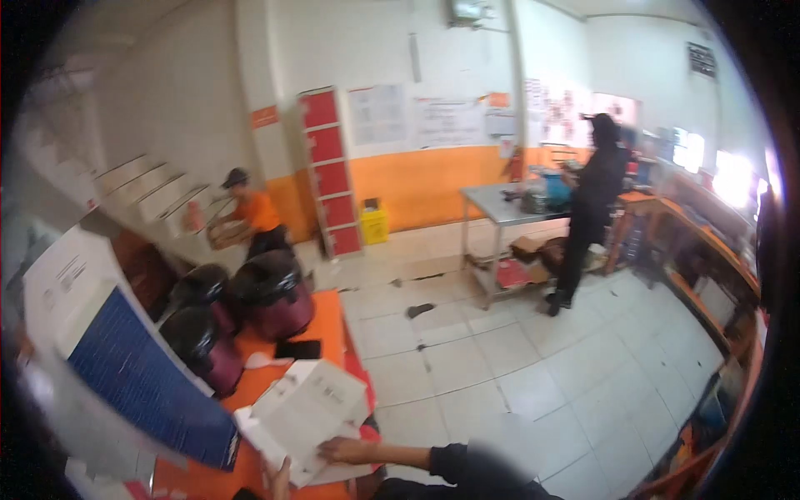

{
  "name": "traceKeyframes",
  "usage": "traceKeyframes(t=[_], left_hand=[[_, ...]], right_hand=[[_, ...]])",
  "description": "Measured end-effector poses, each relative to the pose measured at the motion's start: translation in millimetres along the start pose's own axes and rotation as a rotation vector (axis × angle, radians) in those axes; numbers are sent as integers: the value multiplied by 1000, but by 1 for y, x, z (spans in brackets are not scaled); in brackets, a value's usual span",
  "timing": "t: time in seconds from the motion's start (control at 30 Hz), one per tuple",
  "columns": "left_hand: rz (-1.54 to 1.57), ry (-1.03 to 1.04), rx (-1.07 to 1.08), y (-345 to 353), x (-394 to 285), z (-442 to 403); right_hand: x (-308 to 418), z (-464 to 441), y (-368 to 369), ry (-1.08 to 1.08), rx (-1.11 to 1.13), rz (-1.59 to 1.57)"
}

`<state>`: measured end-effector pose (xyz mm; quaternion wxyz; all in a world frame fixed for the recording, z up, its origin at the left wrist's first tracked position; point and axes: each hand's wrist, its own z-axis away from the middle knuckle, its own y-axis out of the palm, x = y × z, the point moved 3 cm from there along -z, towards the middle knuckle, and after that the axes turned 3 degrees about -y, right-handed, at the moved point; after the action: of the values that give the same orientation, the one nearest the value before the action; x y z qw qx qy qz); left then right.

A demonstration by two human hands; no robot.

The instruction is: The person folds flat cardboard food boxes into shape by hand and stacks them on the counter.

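Note:
A white cardboard piece with folded flaps lies tilted at the near end of the orange table. One of my hands, my right hand, rests on its face with the fingers bent over the surface. At its lower edge is my left hand, partly cut off by the frame; its thumb side touches the cardboard. Beside them on the left stands a large white and blue printed board. Behind the cardboard sit several dark-lidded maroon cookers and a black flat object.
A person in orange holds a box by the stairs. Another person in black stands at a metal table. Red lockers and a yellow bin stand by the wall; wooden shelving lines the right side.

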<state>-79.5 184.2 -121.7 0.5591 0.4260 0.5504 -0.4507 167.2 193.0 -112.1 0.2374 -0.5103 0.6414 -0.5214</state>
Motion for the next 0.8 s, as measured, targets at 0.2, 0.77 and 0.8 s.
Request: traceKeyframes(t=[0.2,0.77,0.8], left_hand=[[-229,18,7,54,-91,30],[-362,959,106,91,-305,124],[-376,1111,156,92,-319,121]], right_hand=[[20,-21,-81,219,64,-13],[24,-26,-233,309,-310,-1023],[32,-20,-246,302,-295,-1036]])
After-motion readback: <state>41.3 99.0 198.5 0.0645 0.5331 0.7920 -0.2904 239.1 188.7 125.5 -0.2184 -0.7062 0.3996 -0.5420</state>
